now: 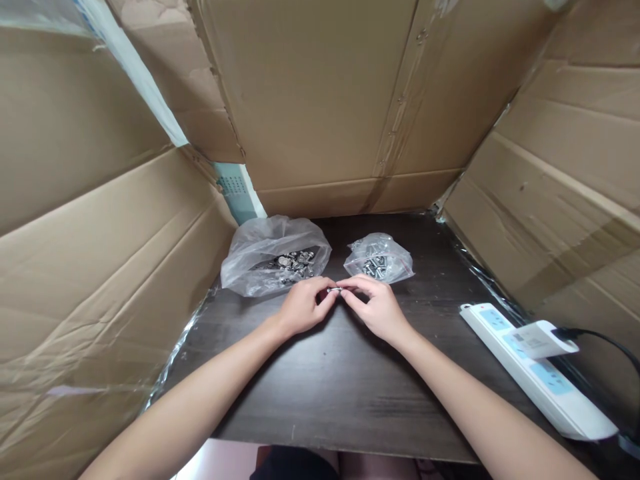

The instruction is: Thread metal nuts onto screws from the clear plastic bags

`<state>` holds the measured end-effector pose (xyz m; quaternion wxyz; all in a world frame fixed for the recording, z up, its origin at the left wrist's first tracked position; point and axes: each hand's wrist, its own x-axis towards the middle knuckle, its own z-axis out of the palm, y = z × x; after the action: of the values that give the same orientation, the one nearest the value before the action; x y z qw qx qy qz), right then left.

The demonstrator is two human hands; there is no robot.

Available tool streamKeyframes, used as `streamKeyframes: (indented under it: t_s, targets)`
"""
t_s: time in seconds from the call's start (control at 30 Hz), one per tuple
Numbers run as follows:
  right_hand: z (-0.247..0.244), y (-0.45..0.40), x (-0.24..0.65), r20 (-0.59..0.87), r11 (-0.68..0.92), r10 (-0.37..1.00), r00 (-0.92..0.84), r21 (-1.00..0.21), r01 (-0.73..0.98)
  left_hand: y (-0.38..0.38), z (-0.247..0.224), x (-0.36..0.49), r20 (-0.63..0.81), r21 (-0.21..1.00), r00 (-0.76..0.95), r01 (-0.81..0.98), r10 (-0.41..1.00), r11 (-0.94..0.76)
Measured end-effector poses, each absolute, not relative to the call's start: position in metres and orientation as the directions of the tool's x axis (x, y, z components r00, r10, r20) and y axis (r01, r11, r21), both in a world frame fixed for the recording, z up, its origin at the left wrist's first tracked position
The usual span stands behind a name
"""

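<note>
My left hand and my right hand meet above the middle of the table. Their fingertips pinch the two ends of a small shiny metal screw, which lies roughly level between them; its finer details are too small to make out. Just beyond my left hand sits a large clear plastic bag, open toward me, with a heap of round-headed metal fittings in it. Behind my right hand is a smaller clear zip bag that holds several silver screws.
The dark wooden table is walled by cardboard panels at the back and both sides. A white power strip lies along the right edge, with a white plug adapter and a black cable.
</note>
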<state>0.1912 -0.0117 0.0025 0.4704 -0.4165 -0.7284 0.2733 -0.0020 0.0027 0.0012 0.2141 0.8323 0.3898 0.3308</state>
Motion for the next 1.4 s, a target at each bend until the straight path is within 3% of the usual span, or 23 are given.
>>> streamKeyframes:
  t_s: [0.43, 0.97, 1.4]
  targets:
    - [0.0055, -0.0142, 0.1911, 0.565, 0.612, 0.79, -0.239, -0.705, 0.359, 0.0025, 0.0004, -0.0032, 0.398, 0.602, 0.492, 0.497, 0.774, -0.625]
    - [0.0088, -0.0154, 0.1927, 0.4, 0.456, 0.89, -0.218, -0.8, 0.391, -0.0002, 0.0007, -0.0035, 0.432, 0.594, 0.509, 0.461, 0.745, -0.659]
    - [0.0073, -0.0161, 0.1899, 0.446, 0.491, 0.87, -0.211, -0.738, 0.463, -0.0012, 0.0011, -0.0026, 0.436, 0.541, 0.542, 0.48, 0.719, -0.69]
